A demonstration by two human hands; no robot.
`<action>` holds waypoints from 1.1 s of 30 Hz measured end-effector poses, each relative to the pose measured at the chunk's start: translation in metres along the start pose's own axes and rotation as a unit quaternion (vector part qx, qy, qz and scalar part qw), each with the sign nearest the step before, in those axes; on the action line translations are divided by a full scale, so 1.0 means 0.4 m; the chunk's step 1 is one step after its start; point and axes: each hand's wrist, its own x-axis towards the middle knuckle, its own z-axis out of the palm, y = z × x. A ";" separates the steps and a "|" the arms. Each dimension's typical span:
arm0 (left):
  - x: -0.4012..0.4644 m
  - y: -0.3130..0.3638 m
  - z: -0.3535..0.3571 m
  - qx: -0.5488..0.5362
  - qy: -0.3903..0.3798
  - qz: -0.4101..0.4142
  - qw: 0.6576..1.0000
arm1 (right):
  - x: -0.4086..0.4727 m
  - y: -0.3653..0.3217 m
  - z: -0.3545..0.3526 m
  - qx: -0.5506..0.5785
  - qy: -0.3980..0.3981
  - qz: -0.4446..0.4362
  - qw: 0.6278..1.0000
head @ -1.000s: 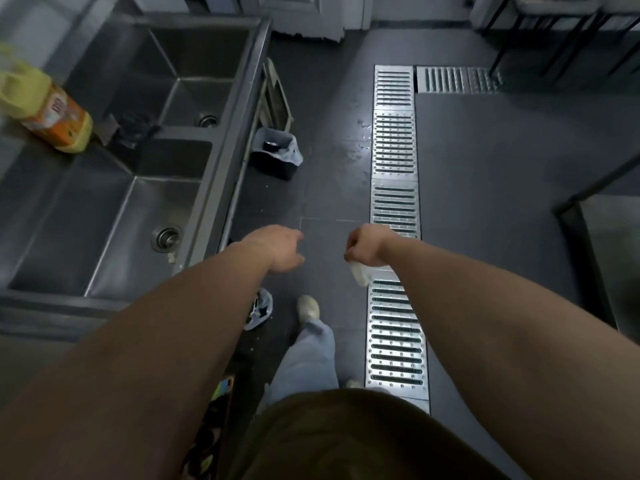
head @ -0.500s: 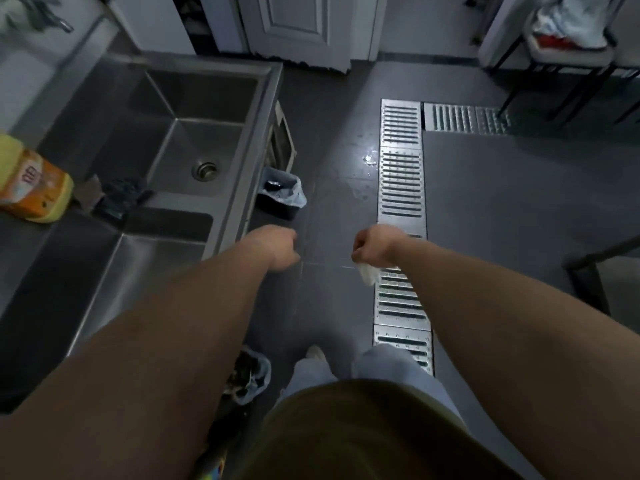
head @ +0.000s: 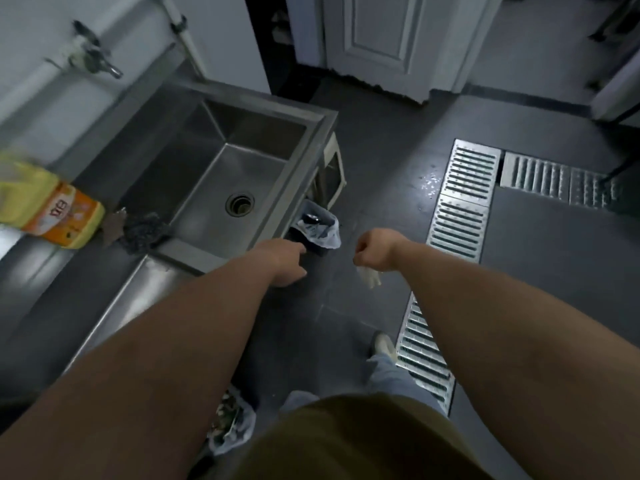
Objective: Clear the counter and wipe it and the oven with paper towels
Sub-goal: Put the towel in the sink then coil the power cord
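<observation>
Both arms have carried forward since the earlier frames; the lined bin [head: 317,230], then well ahead of the hands, now sits just beyond the left hand [head: 285,263], and the faucet [head: 88,58] has come into view at 10 o'clock. Left hand reaches out over the sink unit's front corner toward the bin, index finger straight, other fingers hidden, holding nothing visible. Right hand [head: 372,251] at 1 o'clock of centre, fist curled, gripping a crumpled white paper towel [head: 370,277] that hangs below the knuckles above the dark floor [head: 554,271].

Steel sink basin [head: 221,174] at 11 o'clock, drain visible. On the divider at 9 o'clock: a yellow-and-orange detergent bottle [head: 52,209] lying tilted, a dark scouring pad [head: 143,230] just beside it. Floor drain grate [head: 460,202] runs from 2 o'clock down toward 5 o'clock. White door [head: 388,39] at 12 o'clock. A bag of scraps [head: 232,424] lies on the floor at 7 o'clock, near the person's legs.
</observation>
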 end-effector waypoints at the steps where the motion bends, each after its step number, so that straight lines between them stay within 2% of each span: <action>1: 0.019 0.009 -0.025 -0.013 0.002 -0.009 1.000 | 0.032 0.011 -0.030 -0.016 -0.013 -0.013 1.000; 5: 0.073 0.043 -0.083 -0.067 0.039 -0.020 0.997 | 0.133 0.018 -0.138 -0.095 -0.045 -0.070 0.992; 9: 0.109 0.024 -0.105 -0.073 0.006 -0.021 0.997 | 0.213 -0.043 -0.198 -0.113 -0.064 -0.116 0.985; 15: 0.140 -0.140 -0.168 -0.124 0.039 -0.101 0.986 | 0.369 -0.196 -0.250 -0.102 -0.060 -0.168 0.979; 19: 0.156 -0.306 -0.166 -0.191 0.051 -0.161 0.967 | 0.457 -0.315 -0.300 -0.153 -0.068 -0.184 0.969; 24: 0.173 -0.486 -0.150 -0.204 0.027 -0.226 0.952 | 0.570 -0.487 -0.386 -0.195 -0.059 -0.232 0.951; 30: 0.177 -0.603 -0.174 -0.232 0.023 -0.271 0.934 | 0.672 -0.627 -0.425 -0.237 -0.077 -0.290 0.924; 33: 0.198 -0.633 -0.193 -0.266 0.032 -0.304 0.914 | 0.734 -0.667 -0.437 -0.274 -0.092 -0.312 0.905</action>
